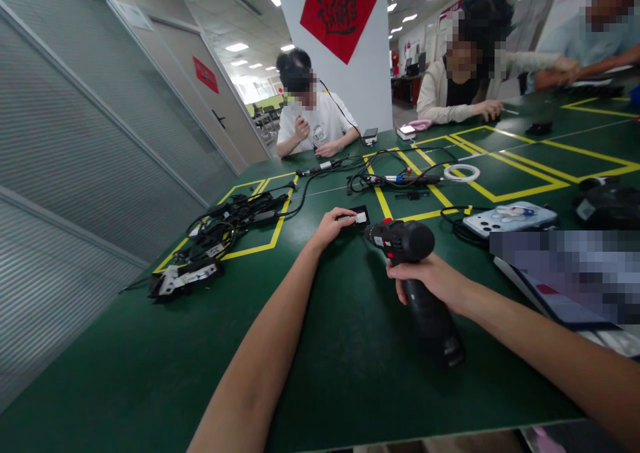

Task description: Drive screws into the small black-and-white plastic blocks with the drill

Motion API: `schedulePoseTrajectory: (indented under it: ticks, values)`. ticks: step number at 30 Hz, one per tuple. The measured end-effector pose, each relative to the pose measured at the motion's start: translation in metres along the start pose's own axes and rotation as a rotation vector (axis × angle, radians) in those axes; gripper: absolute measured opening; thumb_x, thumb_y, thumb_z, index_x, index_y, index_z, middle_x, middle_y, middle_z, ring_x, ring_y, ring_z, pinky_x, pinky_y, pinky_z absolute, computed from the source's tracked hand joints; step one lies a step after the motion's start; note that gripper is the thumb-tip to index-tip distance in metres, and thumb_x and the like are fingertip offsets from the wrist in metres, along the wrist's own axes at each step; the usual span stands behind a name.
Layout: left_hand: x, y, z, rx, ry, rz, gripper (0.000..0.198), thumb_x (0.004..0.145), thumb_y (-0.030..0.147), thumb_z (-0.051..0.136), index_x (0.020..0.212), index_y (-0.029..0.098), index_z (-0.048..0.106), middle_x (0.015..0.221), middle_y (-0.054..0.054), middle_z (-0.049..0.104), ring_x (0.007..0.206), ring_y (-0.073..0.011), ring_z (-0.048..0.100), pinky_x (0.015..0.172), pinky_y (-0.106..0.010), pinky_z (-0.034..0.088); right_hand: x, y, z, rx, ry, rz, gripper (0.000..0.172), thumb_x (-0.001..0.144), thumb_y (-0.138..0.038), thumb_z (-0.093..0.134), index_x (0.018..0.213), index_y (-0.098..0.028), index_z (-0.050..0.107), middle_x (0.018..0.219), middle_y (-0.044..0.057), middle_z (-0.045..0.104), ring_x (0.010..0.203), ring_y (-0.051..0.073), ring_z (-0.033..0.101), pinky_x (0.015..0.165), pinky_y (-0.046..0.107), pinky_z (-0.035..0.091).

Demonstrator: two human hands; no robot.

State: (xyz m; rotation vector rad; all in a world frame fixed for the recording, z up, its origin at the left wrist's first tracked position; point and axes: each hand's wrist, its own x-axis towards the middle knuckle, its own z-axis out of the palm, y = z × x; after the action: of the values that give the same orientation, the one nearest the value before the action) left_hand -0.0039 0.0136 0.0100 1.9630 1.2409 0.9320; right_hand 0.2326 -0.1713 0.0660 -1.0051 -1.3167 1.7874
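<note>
My right hand [433,280] is wrapped round the grip of a black cordless drill [407,260] with red trim, its nose pointing left toward a small black part [356,217] on the green table [350,373]. My left hand [331,226] is stretched forward with fingers pinched on that small black part, which carries a white label, holding it flat on the table just in front of the drill's tip.
A pile of black cables and adapters [220,230] lies at the left. More cables, a screwdriver [400,179] and a white ring [461,172] lie beyond. A phone [507,217] rests at right. Three other people sit at the far side.
</note>
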Motion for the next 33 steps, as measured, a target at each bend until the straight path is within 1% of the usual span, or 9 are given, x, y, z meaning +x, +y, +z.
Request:
schedulePoseTrajectory:
  ticks: [4,7,14,20,24,27,29,33]
  values:
    - [0.000,0.000,0.000,0.001,-0.005,0.000,0.031,0.074,0.038,0.060,0.098,0.021,0.069,0.105,-0.005,0.064,0.101,-0.0217,0.057,0.092,-0.035,0.043,0.005,0.007,-0.005,0.057,0.074,0.005,0.017,0.075,-0.030,0.059,0.081,-0.014,0.058,0.055,0.002,0.061,0.049,0.014,0.056,0.052,0.026,0.041]
    - [-0.001,0.001,-0.001,0.004,-0.006,0.003,0.031,0.074,0.038,0.060,0.098,0.022,0.069,0.105,-0.005,0.064,0.100,-0.0215,0.057,0.091,-0.035,0.043,0.007,0.009,-0.006,0.057,0.094,0.014,0.019,0.074,-0.031,0.060,0.082,-0.014,0.059,0.055,0.002,0.061,0.050,0.014,0.056,0.051,0.026,0.041]
    - [-0.003,0.005,-0.002,0.034,-0.001,0.028,0.030,0.075,0.037,0.059,0.098,0.021,0.070,0.108,-0.005,0.064,0.103,-0.0222,0.056,0.093,-0.035,0.042,0.006,0.006,-0.006,0.023,0.079,0.028,0.022,0.075,-0.033,0.060,0.084,-0.014,0.059,0.056,0.003,0.062,0.050,0.014,0.056,0.051,0.026,0.042]
    - [-0.004,0.006,0.000,0.070,0.013,0.084,0.027,0.076,0.032,0.058,0.099,0.021,0.069,0.109,-0.005,0.063,0.107,-0.0219,0.054,0.098,-0.035,0.040,0.002,-0.001,0.002,-0.092,0.052,0.049,0.025,0.076,-0.037,0.062,0.084,-0.014,0.057,0.055,0.003,0.062,0.050,0.014,0.056,0.052,0.026,0.041]
    - [-0.007,0.008,0.003,0.113,0.067,0.124,0.030,0.081,0.028,0.050,0.105,0.021,0.066,0.115,-0.006,0.058,0.116,-0.0214,0.049,0.104,-0.037,0.035,-0.001,-0.007,0.009,-0.121,0.017,0.016,0.024,0.075,-0.035,0.064,0.085,-0.016,0.053,0.058,0.000,0.059,0.052,0.015,0.058,0.054,0.028,0.043]
    - [-0.013,0.012,0.007,0.153,0.123,0.155,0.032,0.081,0.029,0.052,0.109,0.021,0.064,0.125,-0.008,0.050,0.124,-0.0224,0.042,0.108,-0.039,0.029,-0.003,-0.008,0.014,-0.134,0.012,-0.026,0.026,0.075,-0.030,0.063,0.094,-0.017,0.052,0.065,-0.001,0.057,0.053,0.015,0.058,0.056,0.030,0.045]
    - [-0.019,0.014,0.009,0.215,0.144,0.198,0.036,0.078,0.033,0.057,0.112,0.021,0.061,0.130,-0.009,0.045,0.126,-0.0236,0.039,0.109,-0.039,0.028,-0.005,-0.008,0.017,-0.232,0.067,-0.077,0.035,0.075,-0.028,0.062,0.106,-0.019,0.051,0.072,0.000,0.059,0.057,0.016,0.058,0.059,0.031,0.045]
    - [-0.026,0.015,0.010,0.405,0.156,0.315,0.048,0.073,0.042,0.064,0.117,0.021,0.058,0.133,-0.011,0.043,0.127,-0.0257,0.038,0.108,-0.040,0.030,-0.005,-0.002,0.026,-0.522,0.287,-0.209,0.059,0.074,-0.027,0.063,0.129,-0.025,0.041,0.095,0.005,0.064,0.078,0.021,0.061,0.072,0.034,0.043]
